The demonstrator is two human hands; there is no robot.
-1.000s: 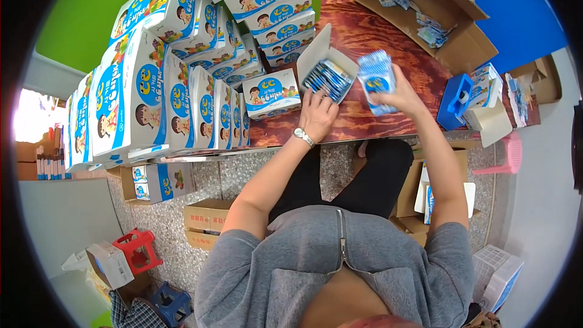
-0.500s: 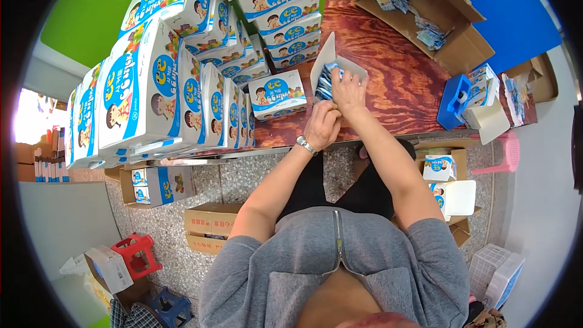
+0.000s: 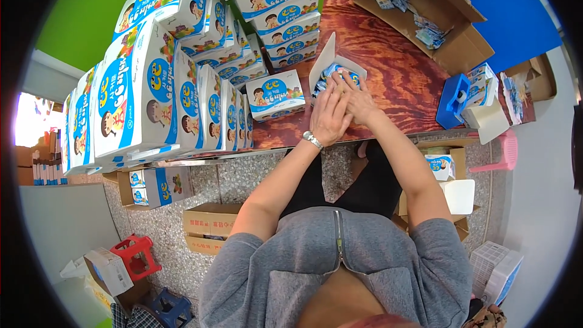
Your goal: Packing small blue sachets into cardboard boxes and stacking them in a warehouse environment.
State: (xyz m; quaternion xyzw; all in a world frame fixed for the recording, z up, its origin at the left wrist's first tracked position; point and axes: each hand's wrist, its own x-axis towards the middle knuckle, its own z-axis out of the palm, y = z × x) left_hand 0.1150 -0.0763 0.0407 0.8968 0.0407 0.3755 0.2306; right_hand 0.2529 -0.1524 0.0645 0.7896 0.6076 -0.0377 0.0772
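An open white carton point(image 3: 322, 64) stands on the table with its lid flap raised. Small blue-and-white packets point(image 3: 332, 70) fill its inside, partly covered by my hands. My left hand point(image 3: 328, 116), with a metal watch at the wrist, lies over the near side of the carton, fingers stretched out. Beside and partly overlapping it, my right hand point(image 3: 361, 102) rests flat on the packets, its fingers extended too. Neither hand grips anything. A closed white-and-blue carton point(image 3: 275, 95) sits just left of the open one.
Stacked white-and-blue cartons point(image 3: 139, 91) crowd the left of the red wood-grain table point(image 3: 407, 79). A brown cardboard box point(image 3: 458, 54) holding loose packets lies at the far right. Near the right edge stands a blue holder point(image 3: 450, 104). A pink stool point(image 3: 503, 150) is below.
My left hand has moved from the carton's near edge up onto it, its fingers straightening. My right hand's fingers have flattened from a curled pose over the packets.
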